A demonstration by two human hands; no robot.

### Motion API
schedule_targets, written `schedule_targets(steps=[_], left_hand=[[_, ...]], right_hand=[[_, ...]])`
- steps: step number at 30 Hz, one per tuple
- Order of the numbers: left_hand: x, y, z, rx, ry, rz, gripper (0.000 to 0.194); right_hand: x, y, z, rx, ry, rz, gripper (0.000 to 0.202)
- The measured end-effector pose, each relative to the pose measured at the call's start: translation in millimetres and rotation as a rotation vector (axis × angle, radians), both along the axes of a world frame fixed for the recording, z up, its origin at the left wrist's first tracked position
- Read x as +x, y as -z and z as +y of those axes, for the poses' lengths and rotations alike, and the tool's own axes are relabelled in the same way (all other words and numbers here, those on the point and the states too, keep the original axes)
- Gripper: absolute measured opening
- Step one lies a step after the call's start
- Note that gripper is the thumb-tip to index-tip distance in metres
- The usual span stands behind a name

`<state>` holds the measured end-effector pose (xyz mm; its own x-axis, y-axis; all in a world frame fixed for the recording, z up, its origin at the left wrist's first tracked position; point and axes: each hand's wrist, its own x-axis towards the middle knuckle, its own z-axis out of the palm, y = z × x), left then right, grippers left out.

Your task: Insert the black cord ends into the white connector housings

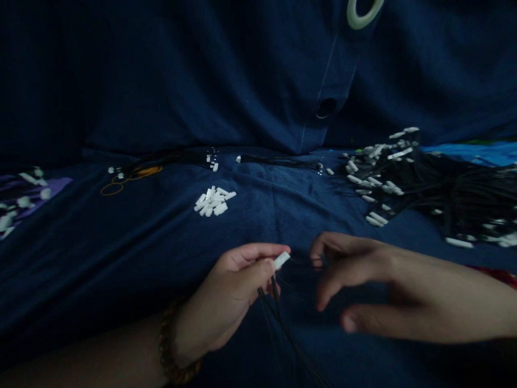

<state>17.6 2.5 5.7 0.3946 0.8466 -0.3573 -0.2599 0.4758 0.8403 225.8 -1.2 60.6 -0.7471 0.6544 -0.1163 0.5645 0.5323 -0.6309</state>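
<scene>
Between thumb and forefinger, my left hand [238, 288] pinches a small white plastic connector [282, 260]. Thin black wires [285, 323] hang from below that hand towards the bottom of the view. My right hand [379, 285] is just right of the connector, apart from it, with its fingers spread and curved and nothing visible in them. Beyond my left hand lies a small heap of loose white connectors [212, 202] on the dark blue cloth [266, 221].
On the right is a large pile of black cables [456, 188] with white connectors. Further back lie a short wire bundle [278, 161] and another beside yellow-orange rubber bands [145, 172]. White pieces rest on a purple sheet [60, 186] at left. Blue fabric [258, 70] rises behind.
</scene>
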Motion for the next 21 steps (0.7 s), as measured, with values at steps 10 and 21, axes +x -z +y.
schedule_targets(steps=[10,21], left_hand=[[-0.6,2.3,3.3,-0.021,-0.046,-0.081,0.017],[-1.6,2.1,1.8,-0.003,-0.017,-0.045,0.018]], right_hand=[[-23.5,33.6,-13.9,0.679,0.098,-0.158,0.011],[-41.0,36.6,-28.3,0.297,0.286,-0.253,0.013]])
